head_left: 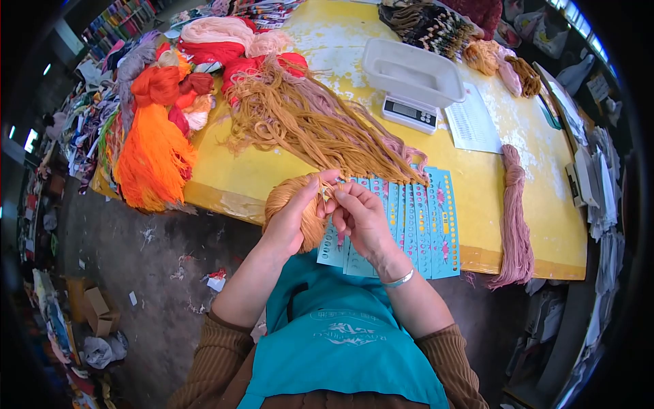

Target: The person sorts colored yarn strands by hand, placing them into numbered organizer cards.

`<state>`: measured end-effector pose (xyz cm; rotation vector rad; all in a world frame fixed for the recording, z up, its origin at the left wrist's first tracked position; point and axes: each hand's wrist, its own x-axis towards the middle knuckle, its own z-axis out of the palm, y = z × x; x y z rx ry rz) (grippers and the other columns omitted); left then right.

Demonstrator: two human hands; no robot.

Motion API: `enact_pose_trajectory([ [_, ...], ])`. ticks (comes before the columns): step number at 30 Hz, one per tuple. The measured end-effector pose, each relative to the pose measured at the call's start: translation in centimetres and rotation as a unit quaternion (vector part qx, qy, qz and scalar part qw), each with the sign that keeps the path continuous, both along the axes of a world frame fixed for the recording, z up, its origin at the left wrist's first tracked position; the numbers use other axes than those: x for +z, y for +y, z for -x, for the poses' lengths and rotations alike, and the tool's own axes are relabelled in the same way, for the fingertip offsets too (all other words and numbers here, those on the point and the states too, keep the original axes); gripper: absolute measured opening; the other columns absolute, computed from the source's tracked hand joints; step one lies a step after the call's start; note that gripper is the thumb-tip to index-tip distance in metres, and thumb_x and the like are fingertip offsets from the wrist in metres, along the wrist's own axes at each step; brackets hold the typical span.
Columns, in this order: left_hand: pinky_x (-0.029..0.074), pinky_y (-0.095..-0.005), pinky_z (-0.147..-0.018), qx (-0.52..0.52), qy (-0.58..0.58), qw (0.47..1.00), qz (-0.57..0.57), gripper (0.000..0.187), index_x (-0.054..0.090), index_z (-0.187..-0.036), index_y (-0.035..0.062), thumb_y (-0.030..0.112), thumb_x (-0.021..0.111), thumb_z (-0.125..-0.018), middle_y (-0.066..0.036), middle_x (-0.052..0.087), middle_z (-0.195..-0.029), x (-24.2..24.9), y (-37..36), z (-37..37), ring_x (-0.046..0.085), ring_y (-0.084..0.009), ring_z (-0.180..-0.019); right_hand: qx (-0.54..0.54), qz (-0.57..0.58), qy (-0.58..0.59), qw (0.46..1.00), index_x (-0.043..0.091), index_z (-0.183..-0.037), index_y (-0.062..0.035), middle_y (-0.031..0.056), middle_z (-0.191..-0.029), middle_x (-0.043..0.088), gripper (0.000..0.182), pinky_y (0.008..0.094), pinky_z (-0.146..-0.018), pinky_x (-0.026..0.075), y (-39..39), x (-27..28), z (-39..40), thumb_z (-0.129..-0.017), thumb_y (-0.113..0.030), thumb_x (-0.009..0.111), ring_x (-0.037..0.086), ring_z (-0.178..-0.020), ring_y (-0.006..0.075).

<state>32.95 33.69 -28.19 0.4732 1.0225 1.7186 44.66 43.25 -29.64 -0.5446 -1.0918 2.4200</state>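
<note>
My left hand (289, 221) is wrapped round a thick skein of golden-tan yarn (277, 198), just off the table's front edge. Close beside it, my right hand (364, 217) pinches a few yarn strands at the skein's right side, the fingertips of both hands nearly meeting. Exactly how those strands run between the fingers is hard to make out. Light-blue cards with punched holes and pink flower prints (444, 221) lie overlapped under and right of my hands. Beyond them, long ochre yarn strands (300, 126) spread over the table, their near ends reaching the cards.
The yellow table (477, 198) also bears a digital scale (409, 112) with a clear plastic tray (412, 71), and a printed sheet (472, 119). A pink skein (516, 218) hangs over the right front edge. Orange yarn (155, 157) and red bundles heap at left.
</note>
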Motion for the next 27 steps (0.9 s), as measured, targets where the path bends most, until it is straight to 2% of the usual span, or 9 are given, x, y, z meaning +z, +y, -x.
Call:
enact_pose_trajectory([
  [5, 0.041, -0.0205, -0.074, -0.010, 0.008, 1.000, -0.001, 0.046, 0.053, -0.131, 0.0013, 0.034, 0.048, -0.099, 0.001, 0.056, -0.094, -0.2, 0.0, -0.1, 0.045, -0.0059, -0.078, 0.010, 0.014, -0.003, 1.000, 0.057, -0.088, -0.0054, 0.0067, -0.077, 0.067, 0.011, 0.0181, -0.041, 0.032, 0.2, 0.7, -0.1, -0.094, -0.014, 0.058, 0.046, -0.048, 0.0042],
  [8, 0.041, -0.0198, -0.075, -0.012, 0.024, 1.000, -0.003, 0.049, 0.052, -0.132, 0.0013, 0.036, 0.049, -0.098, 0.001, 0.056, -0.093, -0.2, 0.2, -0.4, 0.045, -0.0054, -0.077, 0.023, -0.087, -0.044, 0.995, 0.057, -0.090, -0.0055, 0.0033, -0.077, 0.064, 0.011, 0.0175, -0.045, 0.031, 0.0, 0.5, 0.0, -0.088, -0.009, 0.067, 0.045, -0.052, 0.0038],
  [14, 0.038, -0.0188, -0.068, -0.022, 0.049, 0.999, -0.001, 0.050, 0.051, -0.132, 0.0005, 0.036, 0.051, -0.098, 0.003, 0.051, -0.081, -0.5, -0.3, 0.4, 0.043, -0.0040, -0.072, -0.020, -0.122, -0.088, 0.988, 0.057, -0.088, -0.0047, 0.0034, -0.075, 0.063, 0.009, 0.0182, -0.043, 0.030, 0.3, -0.1, 0.1, -0.089, -0.009, 0.064, 0.044, -0.051, 0.0036],
  [17, 0.036, -0.0181, -0.064, -0.044, 0.041, 0.998, 0.002, 0.047, 0.051, -0.132, 0.0007, 0.031, 0.053, -0.097, 0.004, 0.049, -0.078, -0.3, -1.1, 1.4, 0.042, -0.0038, -0.070, 0.009, -0.011, -0.052, 0.999, 0.057, -0.087, -0.0050, 0.0009, -0.070, 0.060, 0.009, 0.0195, -0.042, 0.030, 0.8, 1.7, -0.2, -0.090, -0.009, 0.064, 0.043, -0.050, 0.0032],
  [20, 0.036, -0.0173, -0.061, -0.079, 0.054, 0.994, 0.044, 0.040, 0.053, -0.130, 0.0027, 0.016, 0.057, -0.092, 0.005, 0.052, -0.082, 0.4, -1.9, 2.4, 0.042, -0.0021, -0.069, 0.073, -0.044, -0.071, 0.994, 0.061, -0.091, -0.0036, -0.0033, -0.069, 0.053, 0.007, 0.0200, -0.042, 0.025, 1.8, 1.5, -0.1, -0.091, -0.011, 0.062, 0.039, -0.050, 0.0030],
  [23, 0.036, -0.0180, -0.058, -0.101, 0.101, 0.986, 0.083, 0.033, 0.058, -0.121, 0.0013, 0.014, 0.061, -0.090, 0.003, 0.056, -0.085, 0.5, -3.4, 4.2, 0.044, -0.0020, -0.067, 0.099, -0.382, -0.083, 0.915, 0.064, -0.086, 0.0001, -0.0026, -0.071, 0.057, 0.013, 0.0227, -0.050, 0.038, 2.5, 1.7, 0.2, -0.090, -0.013, 0.065, 0.045, -0.057, 0.0056],
  [25, 0.036, -0.0185, -0.058, -0.155, 0.104, 0.979, 0.081, 0.030, 0.061, -0.116, 0.0003, 0.014, 0.062, -0.089, 0.000, 0.061, -0.085, -0.2, -5.0, 6.4, 0.045, -0.0028, -0.065, 0.152, -0.472, -0.131, 0.858, 0.065, -0.085, -0.0004, 0.0032, -0.065, 0.058, 0.011, 0.0287, -0.056, 0.044, 2.9, 4.1, -0.2, -0.085, -0.012, 0.066, 0.052, -0.060, 0.0118],
  [26, 0.035, -0.0197, -0.056, -0.100, 0.090, 0.988, 0.076, 0.028, 0.063, -0.111, -0.0014, 0.015, 0.064, -0.088, 0.000, 0.060, -0.078, -0.5, -5.6, 6.5, 0.045, -0.0052, -0.061, 0.177, -0.511, -0.144, 0.829, 0.065, -0.084, -0.0015, 0.0074, -0.061, 0.058, 0.012, 0.0330, -0.057, 0.045, 3.0, 5.5, -0.3, -0.082, -0.013, 0.067, 0.056, -0.058, 0.0174],
  [27, 0.035, -0.0202, -0.056, -0.087, 0.078, 0.992, 0.054, 0.028, 0.062, -0.110, -0.0023, 0.014, 0.064, -0.087, 0.000, 0.058, -0.075, 0.0, -6.3, 6.9, 0.044, -0.0059, -0.060, 0.188, -0.546, -0.139, 0.804, 0.066, -0.086, -0.0028, 0.0091, -0.072, 0.063, 0.011, 0.0332, -0.059, 0.046, 3.2, 6.2, -0.3, -0.084, -0.013, 0.067, 0.059, -0.064, 0.0200],
])
